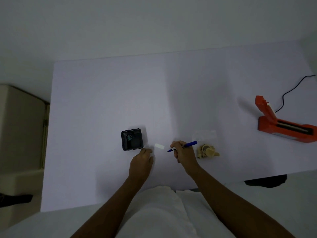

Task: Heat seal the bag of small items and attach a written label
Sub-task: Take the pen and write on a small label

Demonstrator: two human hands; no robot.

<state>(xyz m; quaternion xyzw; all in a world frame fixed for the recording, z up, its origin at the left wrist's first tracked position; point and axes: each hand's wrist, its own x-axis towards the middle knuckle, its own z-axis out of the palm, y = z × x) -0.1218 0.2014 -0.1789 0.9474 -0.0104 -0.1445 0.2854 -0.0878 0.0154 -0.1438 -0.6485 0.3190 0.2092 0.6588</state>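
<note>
A small white label (159, 146) lies flat on the white table (106, 93) between my two hands. My right hand (182, 152) grips a blue pen (186, 145), its tip pointing left, just right of the label. My left hand (143, 160) rests on the table below and left of the label, fingers curled loosely, holding nothing. A clear bag (205, 141) with beige small items (207, 151) lies right of the pen. The orange heat sealer (281, 122) stands at the far right with its arm raised.
A black square holder (132, 139) containing a green binder clip sits just above my left hand. The sealer's black cable (291, 91) trails toward the table's back right. A beige cabinet (20, 127) stands beside the table's left edge.
</note>
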